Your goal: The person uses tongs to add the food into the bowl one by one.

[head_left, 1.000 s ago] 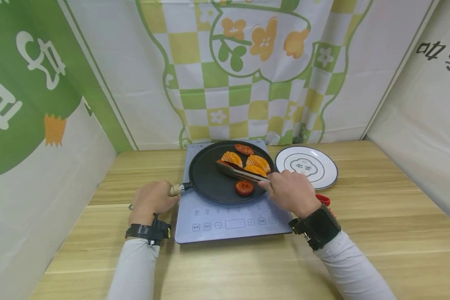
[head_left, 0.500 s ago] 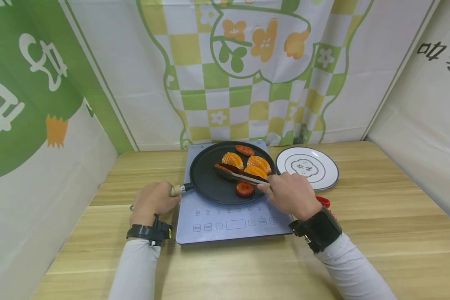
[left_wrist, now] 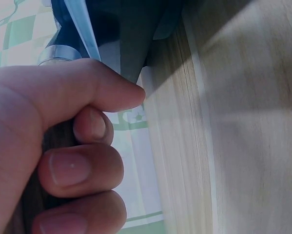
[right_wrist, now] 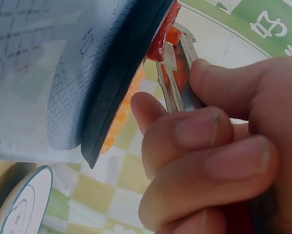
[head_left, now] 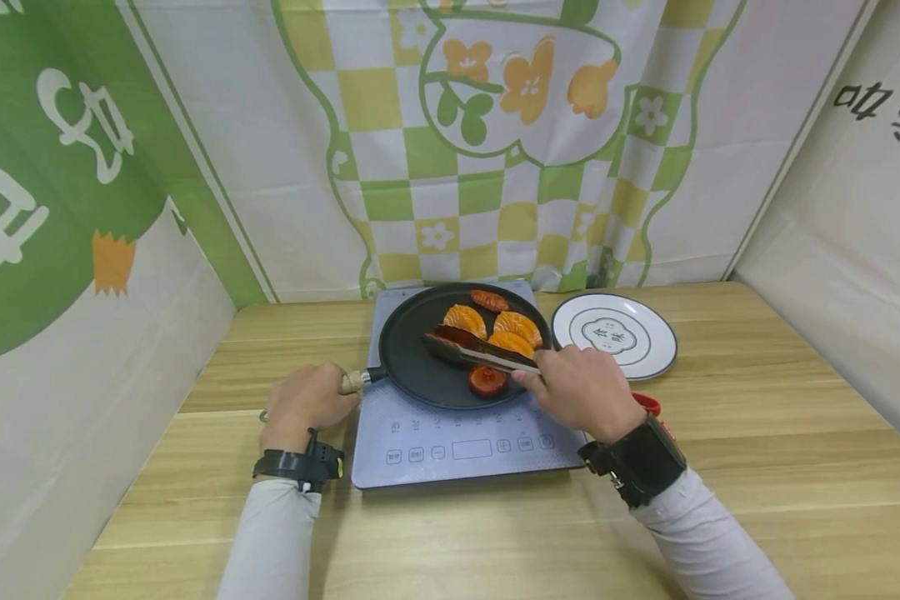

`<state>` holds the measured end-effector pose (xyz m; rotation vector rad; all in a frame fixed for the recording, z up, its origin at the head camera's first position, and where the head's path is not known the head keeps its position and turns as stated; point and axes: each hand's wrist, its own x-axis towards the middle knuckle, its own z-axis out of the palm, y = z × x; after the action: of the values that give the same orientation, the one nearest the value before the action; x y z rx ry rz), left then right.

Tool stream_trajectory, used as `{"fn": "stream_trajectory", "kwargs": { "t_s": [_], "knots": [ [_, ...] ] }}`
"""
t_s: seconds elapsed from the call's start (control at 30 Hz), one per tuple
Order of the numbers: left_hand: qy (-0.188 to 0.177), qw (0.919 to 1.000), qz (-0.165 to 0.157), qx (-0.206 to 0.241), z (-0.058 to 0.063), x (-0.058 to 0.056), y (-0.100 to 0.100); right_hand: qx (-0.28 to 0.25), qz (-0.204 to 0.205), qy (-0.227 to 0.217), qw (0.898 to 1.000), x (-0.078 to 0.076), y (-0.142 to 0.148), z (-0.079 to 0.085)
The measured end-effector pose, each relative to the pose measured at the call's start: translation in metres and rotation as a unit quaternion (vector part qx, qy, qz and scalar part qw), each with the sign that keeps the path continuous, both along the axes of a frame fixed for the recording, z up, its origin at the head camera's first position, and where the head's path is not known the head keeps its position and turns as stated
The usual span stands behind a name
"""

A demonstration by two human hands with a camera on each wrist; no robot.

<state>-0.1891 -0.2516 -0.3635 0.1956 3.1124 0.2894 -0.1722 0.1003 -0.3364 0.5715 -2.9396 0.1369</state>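
Note:
My left hand (head_left: 307, 402) grips the wooden handle (head_left: 351, 382) of a flat black frying pan (head_left: 412, 346). In the left wrist view, its fingers curl round the handle below a metal collar (left_wrist: 60, 52). My right hand (head_left: 581, 390) holds metal tongs (head_left: 495, 357), which reach over the pan from the right. Something reddish (right_wrist: 173, 35) shows at the tongs' tips in the right wrist view; its kind is unclear. Several orange, pale-striped food pieces (head_left: 517, 327) lie in the pan. A round red piece (head_left: 487, 381) sits near the front, and a ridged red piece (head_left: 489, 300) at the back.
The pan stands on a pale induction cooker (head_left: 468, 467) with printed buttons. Right of it, a white plate (head_left: 648, 342) with a dark rim lies on the wooden table (head_left: 757, 400). A red loop (head_left: 647, 402) shows beside my right wrist. A patterned curtain (head_left: 480, 192) hangs behind.
The tongs' tips have shifted slightly left across the pan. My right hand has moved a little with them, and my left hand stays on the handle.

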Motion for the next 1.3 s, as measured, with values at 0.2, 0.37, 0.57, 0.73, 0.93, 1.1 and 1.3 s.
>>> {"fn": "stream_trajectory", "kwargs": {
  "t_s": [0.2,0.37,0.57,0.73,0.93,1.1,1.3],
  "knots": [
    [0.003,1.0,0.003,0.0,0.0,-0.001,0.0,-0.001,0.003,-0.009,1.0,0.001,0.001,0.001],
    [0.003,1.0,0.002,0.002,-0.001,0.0,0.0,0.001,0.006,-0.013,1.0,0.001,0.002,0.002],
    [0.004,1.0,0.002,0.003,-0.002,0.0,0.0,0.0,0.007,-0.027,1.0,0.003,0.003,0.004],
    [0.005,1.0,0.002,0.003,-0.001,0.0,0.001,0.002,-0.001,-0.031,1.0,0.004,0.005,0.007],
    [0.001,1.0,-0.001,0.004,-0.001,0.001,0.001,0.001,-0.011,-0.025,1.0,0.004,0.008,0.01],
    [0.001,1.0,-0.001,0.001,-0.001,0.0,0.0,-0.007,-0.012,-0.023,1.0,0.004,0.011,0.012],
    [0.0,1.0,-0.002,-0.001,-0.001,0.0,0.0,-0.012,-0.013,-0.013,1.0,0.003,0.017,0.012]
  ]
}}
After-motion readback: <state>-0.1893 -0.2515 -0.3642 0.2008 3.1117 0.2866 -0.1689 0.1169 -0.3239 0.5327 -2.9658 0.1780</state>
